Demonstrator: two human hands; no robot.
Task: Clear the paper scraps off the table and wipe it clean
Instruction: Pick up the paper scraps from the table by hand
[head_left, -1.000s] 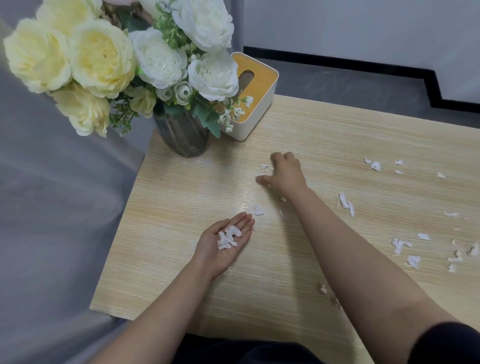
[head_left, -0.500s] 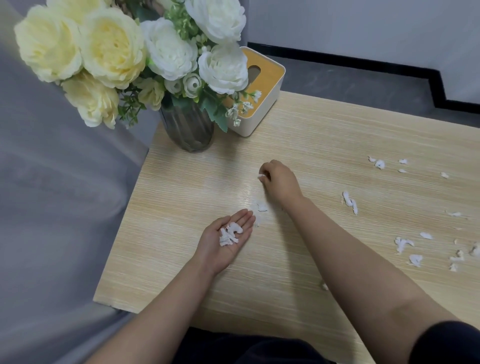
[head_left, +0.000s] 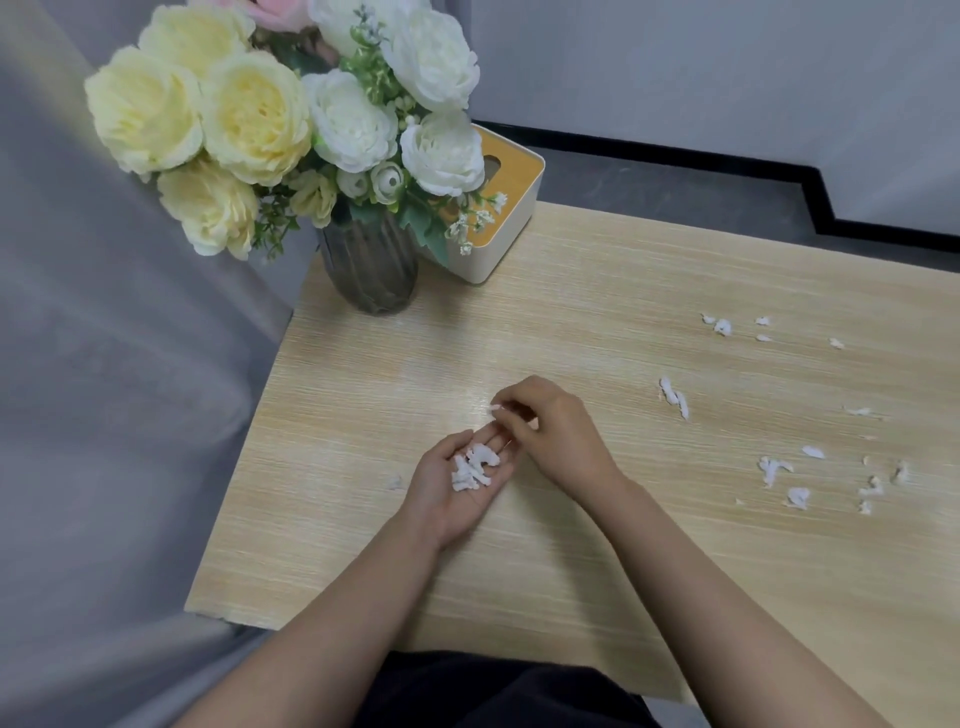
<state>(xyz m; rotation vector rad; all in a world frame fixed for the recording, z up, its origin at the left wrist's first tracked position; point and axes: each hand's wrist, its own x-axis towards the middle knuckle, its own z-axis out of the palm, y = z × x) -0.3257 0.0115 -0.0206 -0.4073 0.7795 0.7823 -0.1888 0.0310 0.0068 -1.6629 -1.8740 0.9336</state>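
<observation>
1. your left hand (head_left: 457, 483) lies palm up on the worktop (head_left: 597, 322), fingers relaxed and open, with a small pile of white scraps (head_left: 474, 466) resting in the palm.
2. your right hand (head_left: 556, 436) is just beside it, over the left fingertips, its grip closed in a pinch on one small white scrap (head_left: 493, 410) between thumb and forefinger.
3. a faint pale bit (head_left: 396, 483) lies on the worktop just left of your left hand; it looks like another scrap, though the view is too soft to be sure.
4. most of the loose scraps are well to the right: a long twisted piece (head_left: 674, 397) nearest your right hand, a far cluster (head_left: 722, 326) toward the back, and a scattered group (head_left: 774, 467) by the right edge.
5. at the back left corner stands a ribbed grey vase (head_left: 370, 270) with cream and white flowers (head_left: 249, 119), leaning out over the worktop edge.
6. just behind the vase, touching or nearly so, sits a white tissue box (head_left: 506, 218) with a yellow-brown top.
7. grey fabric (head_left: 104, 415) hangs to the left of the worktop.
</observation>
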